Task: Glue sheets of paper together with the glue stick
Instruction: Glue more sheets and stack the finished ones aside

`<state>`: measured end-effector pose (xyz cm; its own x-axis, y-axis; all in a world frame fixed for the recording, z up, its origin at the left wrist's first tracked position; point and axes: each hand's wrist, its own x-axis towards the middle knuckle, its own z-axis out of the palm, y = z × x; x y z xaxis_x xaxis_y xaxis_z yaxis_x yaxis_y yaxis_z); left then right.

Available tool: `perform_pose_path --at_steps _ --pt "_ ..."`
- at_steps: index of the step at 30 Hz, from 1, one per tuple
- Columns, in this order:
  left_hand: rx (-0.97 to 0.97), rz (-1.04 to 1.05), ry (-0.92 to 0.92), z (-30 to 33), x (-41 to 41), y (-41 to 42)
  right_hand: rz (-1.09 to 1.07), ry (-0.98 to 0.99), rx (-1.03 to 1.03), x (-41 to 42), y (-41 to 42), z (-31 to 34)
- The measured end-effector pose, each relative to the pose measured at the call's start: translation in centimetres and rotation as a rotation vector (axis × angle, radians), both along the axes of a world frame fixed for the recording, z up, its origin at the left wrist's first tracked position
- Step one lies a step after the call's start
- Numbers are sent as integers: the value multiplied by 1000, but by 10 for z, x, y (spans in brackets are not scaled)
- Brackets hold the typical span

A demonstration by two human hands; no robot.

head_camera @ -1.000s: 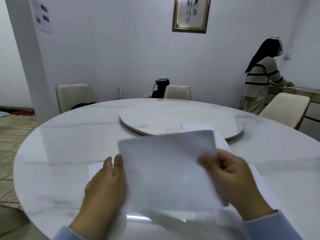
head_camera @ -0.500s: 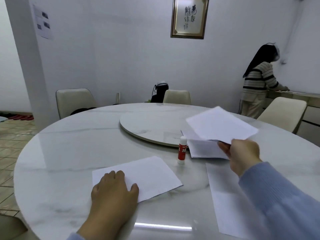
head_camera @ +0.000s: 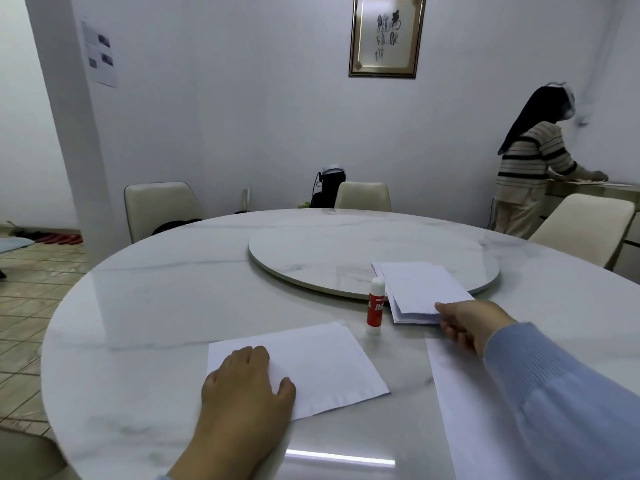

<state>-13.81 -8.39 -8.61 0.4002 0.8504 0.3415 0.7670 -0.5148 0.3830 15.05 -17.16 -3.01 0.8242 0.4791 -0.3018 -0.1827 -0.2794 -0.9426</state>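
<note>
A white sheet of paper (head_camera: 322, 362) lies flat on the round marble table (head_camera: 149, 306) in front of me. My left hand (head_camera: 247, 386) rests on its near left corner, fingers loosely bent. A red and white glue stick (head_camera: 375, 305) stands upright, capped, just beyond that sheet. To its right a small stack of white sheets (head_camera: 419, 289) leans on the edge of the turntable. My right hand (head_camera: 467, 323) holds the stack's near right corner. Another long sheet (head_camera: 460, 403) lies under my right forearm.
A round marble turntable (head_camera: 311, 251) sits in the table's middle. Cream chairs stand at the far left (head_camera: 159, 206), far middle (head_camera: 362, 195) and right (head_camera: 585, 226). A person in a striped top (head_camera: 530, 168) stands at a counter at the right wall.
My right hand carried one sheet from in front of me to the right and laid it on the stack. My left hand let go of it and came down on the flat sheet.
</note>
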Motion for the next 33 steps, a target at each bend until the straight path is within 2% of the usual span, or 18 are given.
perform_pose_path --at_steps 2,5,6,10,14,18,21,24,26,29,31,33 --pt "12 -2 16 0 1 0 106 -116 -175 -2 -8 11" --pt "-1 -27 47 -2 4 -2 227 -475 -345 -15 -5 28" --pt "-26 -44 73 -3 5 -3 259 -538 -339 -22 1 30" --pt "-105 -77 162 -4 4 -5 415 -531 -288 -51 28 12" --pt "-123 -74 160 -4 4 -4 367 -628 -251 -60 46 -12" --pt "-141 -80 215 -3 3 -1 314 -820 -198 -67 45 -9" --pt "-121 -35 334 8 16 6 368 -811 -24 -69 37 -2" --pt "-107 -74 248 22 51 10 411 -887 -3 -72 31 -4" --pt "-105 -152 197 22 74 7 371 -881 41 -74 28 -9" --pt "-109 -213 276 6 89 9 225 -924 153 -70 28 -16" --pt "-152 -227 351 -2 89 14 169 -812 257 -67 30 -19" --pt "-171 -239 373 -3 88 17 166 -529 428 -67 32 -21"
